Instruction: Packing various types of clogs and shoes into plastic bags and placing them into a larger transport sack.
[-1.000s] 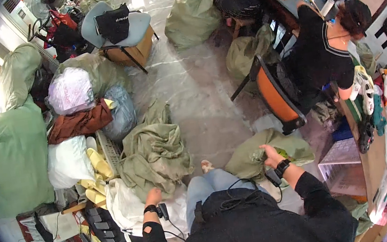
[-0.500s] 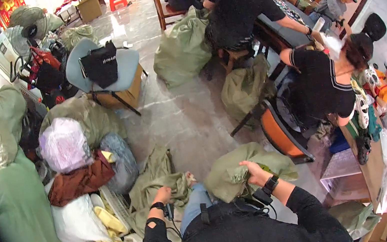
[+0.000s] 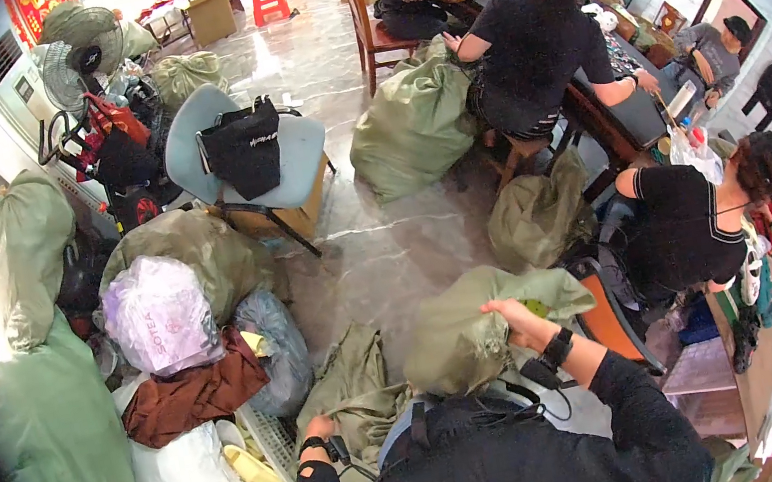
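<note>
My right hand [image 3: 522, 322] is closed on the gathered fabric of an olive-green sack [image 3: 457, 336], held up in front of me. A small bright green patch shows on the sack near its right end. Lower and to the left, my left hand [image 3: 317, 428] looks closed, beside another olive sack [image 3: 353, 382] lying crumpled on the floor. Whether its fingers grip anything is hard to make out. Each wrist wears a black strap with a small device and cable.
Stuffed sacks, a lilac plastic bag [image 3: 158, 312], brown cloth [image 3: 192, 385] and yellow slippers [image 3: 253, 469] crowd the left. A blue-grey chair [image 3: 297, 159] bears a black bag. Co-workers [image 3: 682, 229] sit along tables at right, near an orange-backed chair [image 3: 618, 320] and full sacks [image 3: 413, 126].
My view has shifted. My right hand has raised the sack and moved it farther out; my left hand has drawn back toward me. A co-worker beside a full sack has straightened and reaches toward it.
</note>
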The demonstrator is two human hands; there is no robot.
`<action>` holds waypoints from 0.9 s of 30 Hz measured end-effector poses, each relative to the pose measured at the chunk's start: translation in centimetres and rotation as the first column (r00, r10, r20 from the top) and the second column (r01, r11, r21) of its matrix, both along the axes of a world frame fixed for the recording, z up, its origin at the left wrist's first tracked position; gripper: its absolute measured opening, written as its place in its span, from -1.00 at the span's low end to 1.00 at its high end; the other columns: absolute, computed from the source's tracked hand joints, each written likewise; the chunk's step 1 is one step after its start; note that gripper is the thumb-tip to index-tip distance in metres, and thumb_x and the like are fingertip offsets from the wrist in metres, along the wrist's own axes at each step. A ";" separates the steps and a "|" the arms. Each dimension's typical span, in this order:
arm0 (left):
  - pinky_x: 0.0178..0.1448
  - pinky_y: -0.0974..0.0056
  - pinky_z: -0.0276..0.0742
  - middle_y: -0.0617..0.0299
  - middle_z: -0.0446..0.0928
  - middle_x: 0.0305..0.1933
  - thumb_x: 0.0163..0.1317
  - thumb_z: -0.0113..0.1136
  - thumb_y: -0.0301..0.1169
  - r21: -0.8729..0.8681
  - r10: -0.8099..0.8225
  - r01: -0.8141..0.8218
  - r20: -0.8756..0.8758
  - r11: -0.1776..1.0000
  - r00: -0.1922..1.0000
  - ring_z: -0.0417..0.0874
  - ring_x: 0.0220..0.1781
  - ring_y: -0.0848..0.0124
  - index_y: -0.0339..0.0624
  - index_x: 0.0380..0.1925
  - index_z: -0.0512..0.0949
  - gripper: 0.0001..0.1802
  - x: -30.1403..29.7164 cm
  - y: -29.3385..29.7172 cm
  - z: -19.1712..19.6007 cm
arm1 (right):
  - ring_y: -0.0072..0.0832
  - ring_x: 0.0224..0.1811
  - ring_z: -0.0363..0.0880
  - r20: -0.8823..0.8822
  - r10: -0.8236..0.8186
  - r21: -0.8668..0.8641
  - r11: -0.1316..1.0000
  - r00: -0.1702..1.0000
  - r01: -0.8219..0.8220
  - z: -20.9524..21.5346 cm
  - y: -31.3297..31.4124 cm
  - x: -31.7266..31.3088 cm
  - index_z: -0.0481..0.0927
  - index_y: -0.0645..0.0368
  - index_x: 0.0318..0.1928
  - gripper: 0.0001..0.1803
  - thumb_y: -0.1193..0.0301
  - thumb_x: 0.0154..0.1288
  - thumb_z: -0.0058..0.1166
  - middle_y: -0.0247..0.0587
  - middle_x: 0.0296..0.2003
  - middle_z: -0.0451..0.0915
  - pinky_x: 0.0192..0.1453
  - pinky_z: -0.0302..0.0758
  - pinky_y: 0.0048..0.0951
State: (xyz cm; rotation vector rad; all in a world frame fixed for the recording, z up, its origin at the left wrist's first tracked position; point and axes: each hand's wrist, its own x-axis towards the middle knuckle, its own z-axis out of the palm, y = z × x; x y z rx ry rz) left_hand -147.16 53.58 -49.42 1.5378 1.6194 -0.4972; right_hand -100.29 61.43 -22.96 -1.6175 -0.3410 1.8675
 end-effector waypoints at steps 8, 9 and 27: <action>-0.09 0.05 0.42 -0.12 0.52 -0.24 0.06 -0.08 -0.36 0.207 -0.283 0.280 -0.015 0.937 0.959 0.51 -0.15 -0.03 -0.30 -0.42 0.54 -0.74 0.2 4.7 1.5 | -0.48 -0.61 0.41 0.248 0.281 0.280 0.895 0.927 -0.347 5.4 13.3 -1.9 0.52 0.29 -0.45 -0.76 0.33 0.11 0.00 -0.31 -0.64 0.45 -0.48 0.35 -0.43; -0.10 0.06 0.43 -0.10 0.52 -0.22 0.07 -0.07 -0.34 0.284 -0.380 0.368 -0.014 0.886 0.925 0.51 -0.16 -0.03 -0.30 -0.40 0.53 -0.73 -0.4 4.5 1.0 | -0.47 -0.62 0.40 0.423 0.436 0.324 0.746 0.794 -0.582 8.4 14.6 -3.8 0.51 0.34 -0.47 -0.73 0.32 0.10 0.00 -0.20 -0.65 0.44 -0.49 0.34 -0.38; 0.25 -0.04 0.10 -0.01 0.38 0.01 -0.23 0.28 -0.36 0.750 -0.199 -0.093 0.290 0.654 0.936 0.33 0.13 0.07 -0.22 0.00 0.30 -0.31 28.6 44.6 14.3 | 0.07 -0.43 0.49 0.855 0.511 0.046 -0.245 -0.088 -0.968 -4.2 41.9 -1.8 0.55 0.35 -0.56 -0.53 0.10 0.07 -0.06 0.17 -0.54 0.51 -0.31 0.41 -0.09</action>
